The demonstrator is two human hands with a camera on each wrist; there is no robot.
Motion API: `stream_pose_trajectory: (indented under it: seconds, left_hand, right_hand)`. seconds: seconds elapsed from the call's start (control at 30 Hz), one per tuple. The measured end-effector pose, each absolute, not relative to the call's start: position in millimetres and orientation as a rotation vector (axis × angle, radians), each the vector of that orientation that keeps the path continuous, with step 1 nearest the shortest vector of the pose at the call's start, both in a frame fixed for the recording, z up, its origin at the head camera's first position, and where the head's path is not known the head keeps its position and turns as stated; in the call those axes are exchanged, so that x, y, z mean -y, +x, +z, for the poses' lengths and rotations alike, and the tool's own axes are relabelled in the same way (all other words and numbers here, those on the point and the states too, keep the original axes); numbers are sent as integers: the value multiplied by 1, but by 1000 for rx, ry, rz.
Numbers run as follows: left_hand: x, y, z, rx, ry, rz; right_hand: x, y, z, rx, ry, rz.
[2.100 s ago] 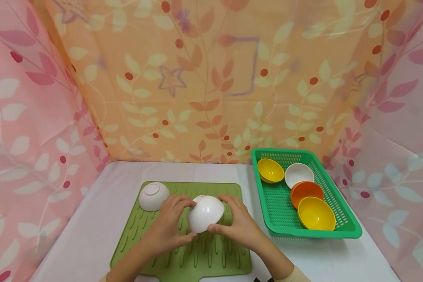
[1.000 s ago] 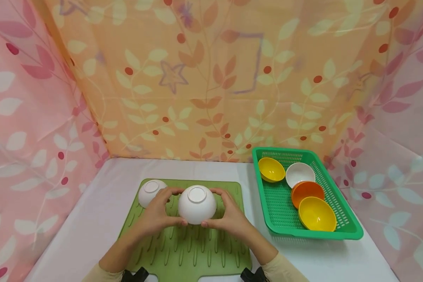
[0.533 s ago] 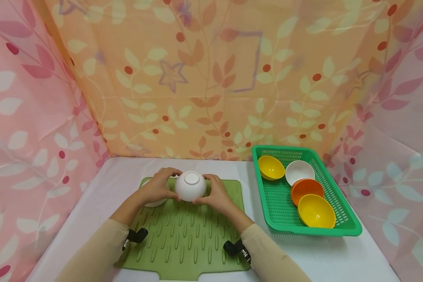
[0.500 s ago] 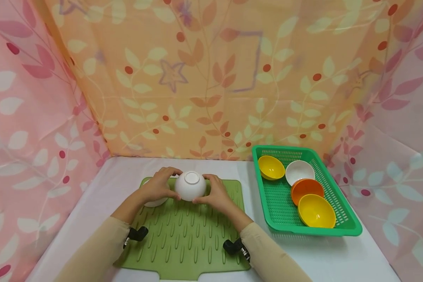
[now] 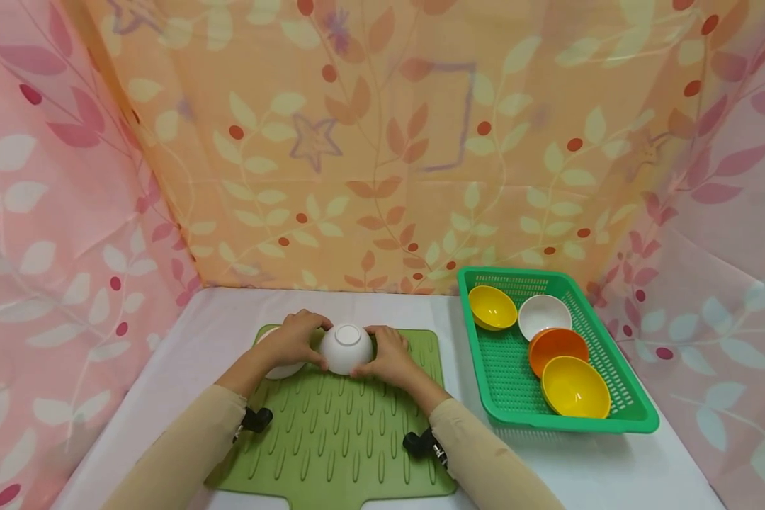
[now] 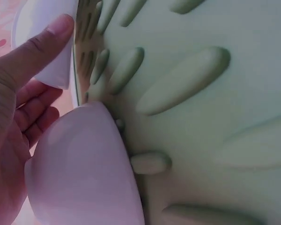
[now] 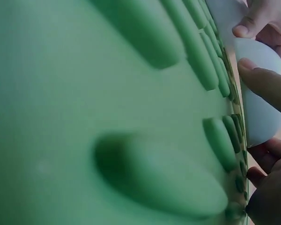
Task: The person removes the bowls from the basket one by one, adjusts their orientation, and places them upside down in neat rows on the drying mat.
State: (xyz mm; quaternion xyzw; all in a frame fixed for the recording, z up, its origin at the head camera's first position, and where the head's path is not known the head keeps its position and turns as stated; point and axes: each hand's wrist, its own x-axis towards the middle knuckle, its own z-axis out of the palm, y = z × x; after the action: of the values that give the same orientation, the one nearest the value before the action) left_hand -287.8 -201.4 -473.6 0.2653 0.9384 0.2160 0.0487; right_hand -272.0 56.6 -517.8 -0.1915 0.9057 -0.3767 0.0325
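Note:
A white bowl (image 5: 346, 352) stands upside down at the back of the green drying mat (image 5: 331, 439), foot ring up. My left hand (image 5: 296, 338) holds its left side and my right hand (image 5: 387, 358) its right, thumbs at the front, fingers behind. In the right wrist view, the bowl's rim (image 7: 249, 144) appears at or very near the mat. A second upturned white bowl (image 5: 285, 371) sits to the left, mostly hidden under my left hand and wrist; the left wrist view shows this near bowl (image 6: 84, 168) rim down on the mat.
On the right is a green basket (image 5: 478, 361) with a small yellow bowl (image 5: 493, 309), a white bowl (image 5: 544, 316), an orange bowl (image 5: 556, 347) and a larger yellow bowl (image 5: 576, 387). Patterned cloth (image 5: 370, 177) walls in the white table (image 5: 146, 432).
The bowl was tilted in both hands above the middle of the mat. It has been turned foot up, carried away from me and lowered to the mat's far part. Both hands still hold it.

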Motion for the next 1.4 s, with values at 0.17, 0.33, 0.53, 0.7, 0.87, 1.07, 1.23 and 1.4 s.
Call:
stream_pose_trajectory:
  seconds: [0.17,0.33,0.53,0.7,0.87,1.07,1.23,1.4]
  left_hand:
    - [197,-290,-478,-2905,798,534]
    - [194,-288,-479,-2939,854,414]
    - [190,-285,-474,-2955,871,418]
    - [181,-284,-465,-2887,908,700]
    - [175,-285,-458,-2799,924,841]
    - [174,-290,-458,-2836,839,792]
    - [171,-290,-461,-2832,875,704]
    - [172,-289,-463,-2837,839,687]
  right_hand:
    - [-58,-274,-519,-2811,-623,-1085]
    - [-60,-274,-520,-2828,-630,-1033]
    - [-62,-273,-520,-2824,-625,-1024]
    - [-62,-272,-520,-2840,-630,-1011]
    - [-58,-272,-519,-2829,-665,-1011]
    - [-55,-272,-504,-2824,-632,-1015]
    - [-57,-260,-468,-2835,-585,-1046]
    - [-66,-242,-407,-2825,-747,-1039]
